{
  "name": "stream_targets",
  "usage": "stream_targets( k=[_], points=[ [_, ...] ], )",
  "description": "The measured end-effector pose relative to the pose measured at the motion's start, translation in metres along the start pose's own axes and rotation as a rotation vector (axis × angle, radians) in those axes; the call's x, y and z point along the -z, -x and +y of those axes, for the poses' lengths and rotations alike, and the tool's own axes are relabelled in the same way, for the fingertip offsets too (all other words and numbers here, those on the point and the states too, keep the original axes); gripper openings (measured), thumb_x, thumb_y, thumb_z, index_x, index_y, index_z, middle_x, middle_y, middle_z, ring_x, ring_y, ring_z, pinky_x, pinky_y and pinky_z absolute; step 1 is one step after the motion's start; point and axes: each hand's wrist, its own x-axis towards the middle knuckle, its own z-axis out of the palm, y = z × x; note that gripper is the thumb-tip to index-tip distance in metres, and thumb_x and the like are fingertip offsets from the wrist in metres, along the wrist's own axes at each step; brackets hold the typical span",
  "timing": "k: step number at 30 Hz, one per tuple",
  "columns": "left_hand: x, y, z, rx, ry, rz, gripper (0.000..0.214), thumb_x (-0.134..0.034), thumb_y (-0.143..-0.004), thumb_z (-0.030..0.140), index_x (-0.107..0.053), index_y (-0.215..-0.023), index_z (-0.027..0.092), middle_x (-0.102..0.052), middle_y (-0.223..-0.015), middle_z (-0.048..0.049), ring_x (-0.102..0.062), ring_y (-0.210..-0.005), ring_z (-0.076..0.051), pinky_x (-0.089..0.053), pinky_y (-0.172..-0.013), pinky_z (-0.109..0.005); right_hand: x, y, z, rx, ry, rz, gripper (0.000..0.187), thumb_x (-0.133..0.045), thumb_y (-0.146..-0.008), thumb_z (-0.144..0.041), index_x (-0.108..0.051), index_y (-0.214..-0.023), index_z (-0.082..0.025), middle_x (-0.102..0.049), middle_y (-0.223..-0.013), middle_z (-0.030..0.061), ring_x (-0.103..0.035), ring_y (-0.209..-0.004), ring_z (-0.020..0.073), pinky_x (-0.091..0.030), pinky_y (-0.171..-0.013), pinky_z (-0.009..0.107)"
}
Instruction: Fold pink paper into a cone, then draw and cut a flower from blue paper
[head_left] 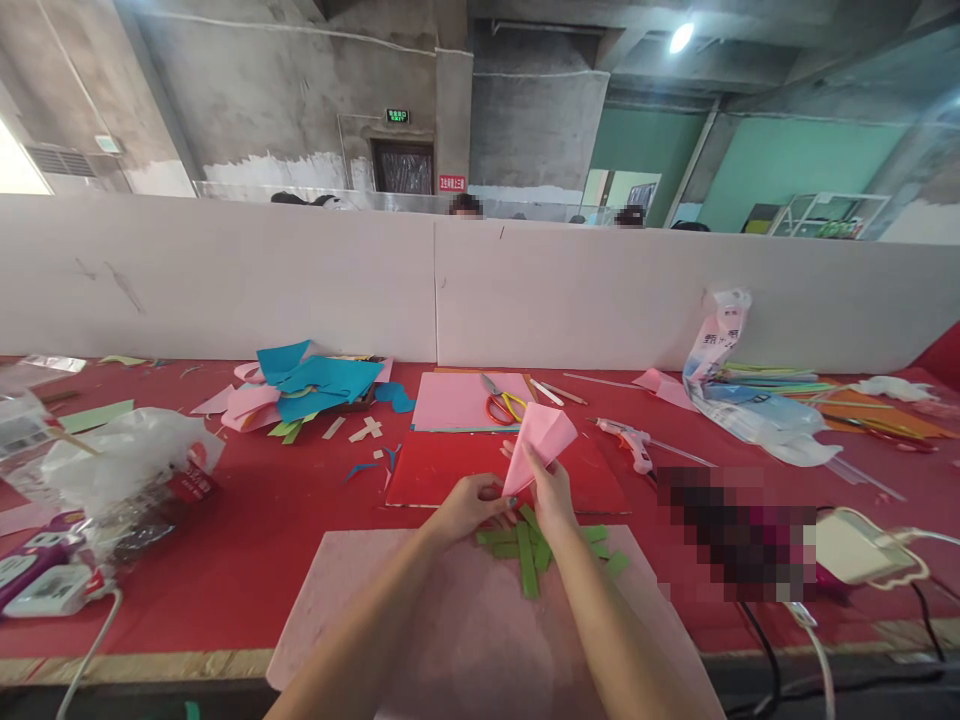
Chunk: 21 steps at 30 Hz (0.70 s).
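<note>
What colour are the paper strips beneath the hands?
Green, in the head view: strips crossed on a pale pink sheet, below the held pink paper.

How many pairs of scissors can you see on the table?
1. The scissors lie on the flat pink sheet, behind the pink paper cone. Others may be hidden under the blue paper scraps.
</note>
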Motion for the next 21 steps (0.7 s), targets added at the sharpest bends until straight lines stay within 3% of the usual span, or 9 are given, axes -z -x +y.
stream_targets(
  k=[6, 10, 17, 21],
  points=[
    [-0.0009, 0.0017, 0.0032, 0.031, -0.057, 0.014, 0.039, -0.065, -0.067, 0.047, -0.057, -0.084, 0.014, -0.068, -0.075, -0.0059, -0.065, -0.068, -0.020, -0.047, -0.059, -0.027, 0.0067, -0.0051, 0.0003, 0.018, -0.140, 0.061, 0.054, -0.071, -0.065, -0.035, -0.057, -0.112, -0.012, -0.066, -0.102, 0.0128, -0.063, -0.094, 0.0250, -0.047, -0.083, 0.036],
    [0.0000, -0.0016, 0.0029, -0.017, -0.048, 0.029, 0.041, -0.056, -0.072, 0.054, -0.054, -0.075, 0.014, -0.067, -0.067, -0.0056, -0.064, -0.060, -0.019, -0.050, -0.060, -0.030, 0.0064, -0.0055, 0.0025, 0.003, -0.153, 0.050, 0.053, -0.071, -0.065, -0.035, -0.058, -0.110, -0.011, -0.067, -0.099, 0.0139, -0.063, -0.093, 0.0262, -0.049, -0.080, 0.037],
    [0.0002, -0.0036, 0.0003, -0.051, -0.058, 0.087, 0.039, -0.057, -0.072, 0.053, -0.053, -0.071, 0.015, -0.066, -0.060, -0.0032, -0.064, -0.055, -0.018, -0.052, -0.058, -0.030, 0.0050, -0.0046, 0.0019, -0.010, -0.148, 0.053, 0.051, -0.072, -0.063, -0.035, -0.059, -0.107, -0.011, -0.067, -0.101, 0.0137, -0.063, -0.094, 0.0258, -0.050, -0.079, 0.036],
    [0.0014, -0.0053, -0.0012, -0.038, -0.006, 0.062, 0.049, -0.043, -0.078, 0.060, -0.054, -0.070, 0.013, -0.067, -0.061, -0.0068, -0.065, -0.056, -0.019, -0.052, -0.058, -0.031, 0.0054, -0.0041, 0.0011, -0.017, -0.149, 0.072, 0.053, -0.072, -0.063, -0.036, -0.058, -0.109, -0.013, -0.067, -0.101, 0.0130, -0.063, -0.094, 0.0256, -0.051, -0.077, 0.035]
  ],
)
